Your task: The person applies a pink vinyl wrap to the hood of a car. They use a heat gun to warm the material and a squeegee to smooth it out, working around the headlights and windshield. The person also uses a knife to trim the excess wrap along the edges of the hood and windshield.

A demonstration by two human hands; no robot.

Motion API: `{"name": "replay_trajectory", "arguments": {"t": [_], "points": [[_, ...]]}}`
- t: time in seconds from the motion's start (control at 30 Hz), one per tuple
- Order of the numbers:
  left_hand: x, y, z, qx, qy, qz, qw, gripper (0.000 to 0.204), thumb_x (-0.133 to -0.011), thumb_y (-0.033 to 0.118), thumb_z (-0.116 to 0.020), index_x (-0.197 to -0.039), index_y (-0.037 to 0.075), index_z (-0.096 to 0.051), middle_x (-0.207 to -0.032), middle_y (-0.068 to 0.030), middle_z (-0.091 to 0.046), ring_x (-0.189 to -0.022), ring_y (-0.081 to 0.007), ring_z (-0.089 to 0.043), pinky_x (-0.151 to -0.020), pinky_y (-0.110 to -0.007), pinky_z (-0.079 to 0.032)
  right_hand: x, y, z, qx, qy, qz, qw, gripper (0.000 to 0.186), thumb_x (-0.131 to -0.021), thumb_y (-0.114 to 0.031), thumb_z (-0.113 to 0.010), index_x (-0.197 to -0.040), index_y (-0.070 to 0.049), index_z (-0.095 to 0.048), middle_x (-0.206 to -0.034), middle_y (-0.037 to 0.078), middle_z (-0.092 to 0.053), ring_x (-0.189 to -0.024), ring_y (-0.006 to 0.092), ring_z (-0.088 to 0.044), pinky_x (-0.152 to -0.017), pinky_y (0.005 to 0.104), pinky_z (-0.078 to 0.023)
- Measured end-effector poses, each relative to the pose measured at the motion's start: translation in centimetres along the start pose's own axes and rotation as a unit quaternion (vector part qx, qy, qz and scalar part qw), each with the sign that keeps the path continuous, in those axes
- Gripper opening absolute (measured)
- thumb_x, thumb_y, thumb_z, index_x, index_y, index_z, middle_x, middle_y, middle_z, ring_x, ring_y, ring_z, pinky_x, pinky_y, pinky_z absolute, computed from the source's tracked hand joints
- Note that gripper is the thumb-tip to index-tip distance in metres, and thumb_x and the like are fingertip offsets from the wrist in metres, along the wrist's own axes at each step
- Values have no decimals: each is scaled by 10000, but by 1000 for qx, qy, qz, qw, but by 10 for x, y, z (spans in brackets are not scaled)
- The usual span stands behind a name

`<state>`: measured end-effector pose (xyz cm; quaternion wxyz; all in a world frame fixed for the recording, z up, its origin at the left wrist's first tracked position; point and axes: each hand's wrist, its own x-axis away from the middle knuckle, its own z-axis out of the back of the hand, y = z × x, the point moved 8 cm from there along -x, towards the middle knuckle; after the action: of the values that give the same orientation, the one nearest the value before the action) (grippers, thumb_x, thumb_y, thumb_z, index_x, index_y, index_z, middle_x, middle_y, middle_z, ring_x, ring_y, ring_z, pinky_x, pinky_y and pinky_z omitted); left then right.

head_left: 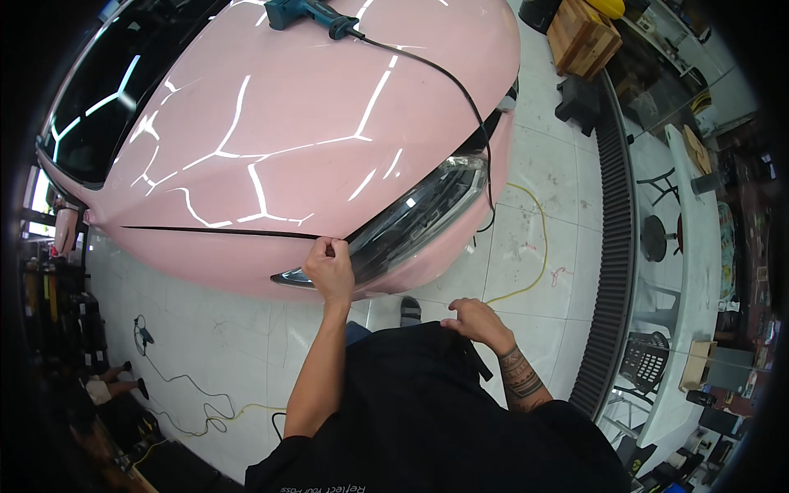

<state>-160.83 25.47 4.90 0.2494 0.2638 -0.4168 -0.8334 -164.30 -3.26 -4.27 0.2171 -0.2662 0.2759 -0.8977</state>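
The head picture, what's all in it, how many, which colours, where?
Car: one, pink, upper left
Headlight: one clearly, dark, near corner
Power tool: one, teal, on the car
Cord: one, black, trailing from the tool
Cable: some stretches, yellow, on the floor
Wooden crate: one, brown, top right
Step stool: one, black, below the crate
Table: one, white, right side
Seats: a few, dark, by the table
Other person: one, dark shoes, far left
Shirt: one, black, bottom
Left hand: one, bare, at the car's edge
Right hand: one, bare, away from the car
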Motion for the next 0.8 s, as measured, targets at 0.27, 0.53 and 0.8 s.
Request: {"name": "replay_trajectory", "arguments": {"t": [0.27,0.53,0.8], "points": [[2,18,2,-15,-16,-42,999,145,-794,93,-632,-755,-46,-638,-632,-134,-635,-550,-203,-617,-556,-313,-471,-4,1,-9,0,-66,-28,997,439,-796,-357,-677,-960,48,-630,-808,205,-643,-819,376,-614,-736,435,-481],[0,-8,-1,-14,-33,-28,999,143,-789,98,-616,-751,-40,-628,-630,-184,-608,-556,-285,-616,-557,-358,-467,-91,-89,148,-76,95,217,969,288,-789,-231,-676,-939,10,-630,-722,195,-596,-639,331,-582,-594,378,-459],[-6,12,-11,17,42,-17,999,97,-756,47,-611,-713,-40,-606,-577,-151,-592,-499,-203,-600,-496,-308,-462,-308,-250,347,146,450,251,844,294,-792,-271,-656,-918,-11,-599,-929,196,-577,-825,358,-594,-692,456,-490]]}}
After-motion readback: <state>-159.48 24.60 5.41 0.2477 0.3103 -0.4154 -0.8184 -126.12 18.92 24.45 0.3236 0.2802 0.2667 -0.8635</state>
